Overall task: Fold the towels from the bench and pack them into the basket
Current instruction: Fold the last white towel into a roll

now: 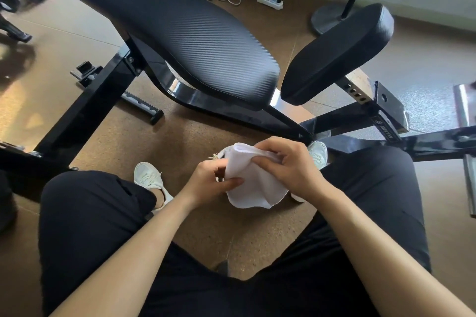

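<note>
A small white towel (253,183), crumpled and partly folded, hangs between the knees; left hand (208,183) and right hand (288,165) fingers (265,161) pinch its upper edges.

A towel (253,183) is held above the floor (206,226) between the left knee (85,201) and the right knee (373,175), the left grip (206,183) at its left edge and the right grip (291,165) on its upper right. Beyond it the worktop (85,110) is set, long pad (180,28) left, short pad (337,54) right. Behind, a power strip (270,0) is laid on the floor, left of a stand base (325,19).
</note>
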`<state>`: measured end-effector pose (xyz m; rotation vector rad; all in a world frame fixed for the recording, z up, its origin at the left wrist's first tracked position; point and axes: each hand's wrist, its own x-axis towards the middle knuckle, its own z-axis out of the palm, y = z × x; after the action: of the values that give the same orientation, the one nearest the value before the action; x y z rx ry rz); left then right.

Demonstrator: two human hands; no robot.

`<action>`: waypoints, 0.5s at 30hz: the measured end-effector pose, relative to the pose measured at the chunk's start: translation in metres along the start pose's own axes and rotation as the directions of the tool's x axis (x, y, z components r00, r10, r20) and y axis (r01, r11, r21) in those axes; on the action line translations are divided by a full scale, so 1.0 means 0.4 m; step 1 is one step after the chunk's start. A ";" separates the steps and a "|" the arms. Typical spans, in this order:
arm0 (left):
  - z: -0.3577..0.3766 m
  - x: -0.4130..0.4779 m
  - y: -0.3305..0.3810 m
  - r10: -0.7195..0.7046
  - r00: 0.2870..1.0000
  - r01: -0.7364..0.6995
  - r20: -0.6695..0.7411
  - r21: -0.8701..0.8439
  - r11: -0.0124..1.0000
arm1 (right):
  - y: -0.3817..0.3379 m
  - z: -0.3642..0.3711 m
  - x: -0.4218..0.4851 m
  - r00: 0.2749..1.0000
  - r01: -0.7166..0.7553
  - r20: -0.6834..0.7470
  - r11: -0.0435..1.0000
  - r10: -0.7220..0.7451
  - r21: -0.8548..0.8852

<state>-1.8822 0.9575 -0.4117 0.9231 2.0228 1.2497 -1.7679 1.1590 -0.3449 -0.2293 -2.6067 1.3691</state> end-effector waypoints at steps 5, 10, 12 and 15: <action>0.016 0.018 -0.062 -0.075 0.990 0.058 0.120 0.141 0.988 | 0.005 -0.064 -0.014 0.969 -0.092 -0.216 0.986 0.122 0.142; 0.031 0.022 -0.107 -0.182 0.982 0.164 0.045 0.260 0.951 | 0.021 -0.117 -0.021 0.910 -0.118 -0.381 0.983 0.165 0.142; 0.027 0.020 -0.117 -0.229 0.973 0.216 0.015 0.273 0.937 | 0.034 -0.134 -0.022 0.875 -0.148 -0.443 0.979 0.194 0.137; 0.017 0.018 -0.119 -0.294 0.956 0.287 -0.011 0.256 0.923 | 0.061 -0.150 -0.018 0.821 -0.198 -0.524 0.974 0.225 0.108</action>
<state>-1.8933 0.9514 -0.4587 0.7123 2.2366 0.8257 -1.7456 1.2191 -0.3323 -0.7945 -2.1201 1.2054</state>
